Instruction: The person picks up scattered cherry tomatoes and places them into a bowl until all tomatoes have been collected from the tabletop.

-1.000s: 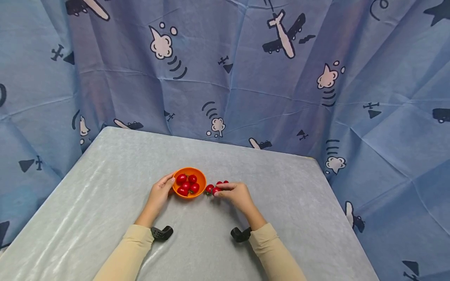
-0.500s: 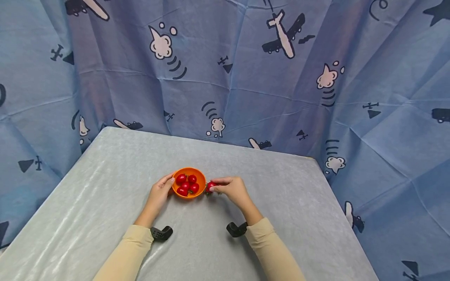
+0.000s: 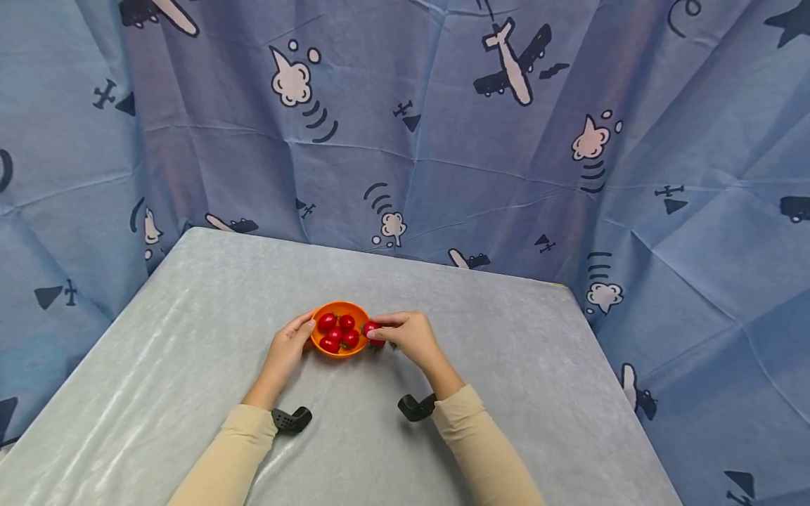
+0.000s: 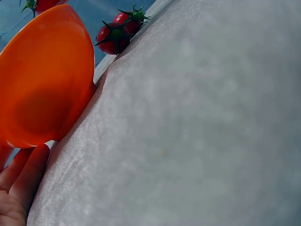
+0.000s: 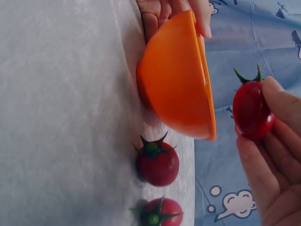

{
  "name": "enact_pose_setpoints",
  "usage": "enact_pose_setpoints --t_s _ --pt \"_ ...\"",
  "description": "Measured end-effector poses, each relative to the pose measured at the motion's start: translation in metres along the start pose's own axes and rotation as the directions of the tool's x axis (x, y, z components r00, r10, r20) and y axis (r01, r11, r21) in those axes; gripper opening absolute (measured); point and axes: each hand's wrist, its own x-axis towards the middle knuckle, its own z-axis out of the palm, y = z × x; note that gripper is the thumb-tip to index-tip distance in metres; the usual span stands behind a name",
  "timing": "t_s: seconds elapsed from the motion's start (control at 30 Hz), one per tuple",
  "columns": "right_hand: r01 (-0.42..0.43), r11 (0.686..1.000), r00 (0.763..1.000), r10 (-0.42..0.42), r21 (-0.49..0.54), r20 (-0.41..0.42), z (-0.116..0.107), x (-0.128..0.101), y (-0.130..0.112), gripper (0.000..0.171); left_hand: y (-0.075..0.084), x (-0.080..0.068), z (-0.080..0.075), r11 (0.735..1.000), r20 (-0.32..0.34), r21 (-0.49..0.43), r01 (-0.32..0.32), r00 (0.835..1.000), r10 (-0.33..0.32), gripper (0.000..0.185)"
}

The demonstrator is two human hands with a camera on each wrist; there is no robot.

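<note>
Clearly, from the head view, a person's left hand (image 3: 285, 351) grasps a round, smooth orange bowl (image 3: 340, 308) at its left side, with the thumb at the rim. The bowl stands on a table (image 3: 481, 330) covered in pale grey cloth and holds five glossy red tomatoes (image 3: 335, 334) with small green stems. The right hand (image 3: 411, 339) pinches an oval, shiny red tomato (image 3: 370, 329) between thumb and fingers at the bowl's right rim, and just below it part of a loose red tomato (image 3: 377, 344) shows. Cream-coloured sleeves (image 3: 218, 460) cover both forearms, a black curved device (image 3: 292, 420) sits at each wrist, and a blue fabric curtain (image 3: 354, 154) printed with aeroplanes and clouds hangs behind the table. From the left wrist, the bowl's outer wall fills the upper left, the fingers of the left hand lie against its underside, and two loose tomatoes (image 4: 113, 39) with spiky green calyxes rest on the cloth beyond; the pinched tomato is cut off by the top edge. From the right wrist, the pinched tomato is held higher than the bowl's rim and apart from it, calyx pointing away from the palm; the two loose tomatoes sit on the cloth near the bowl, while the left hand grips the far side.
</note>
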Motion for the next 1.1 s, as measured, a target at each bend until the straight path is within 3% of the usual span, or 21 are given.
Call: enact_pose_setpoints --t_s 1.1 --pt "0.051 0.999 0.999 -0.051 0.005 0.005 0.022 0.009 -0.01 0.028 0.005 -0.003 0.002 0.999 0.001 -0.05 -0.002 1.0 0.002 0.045"
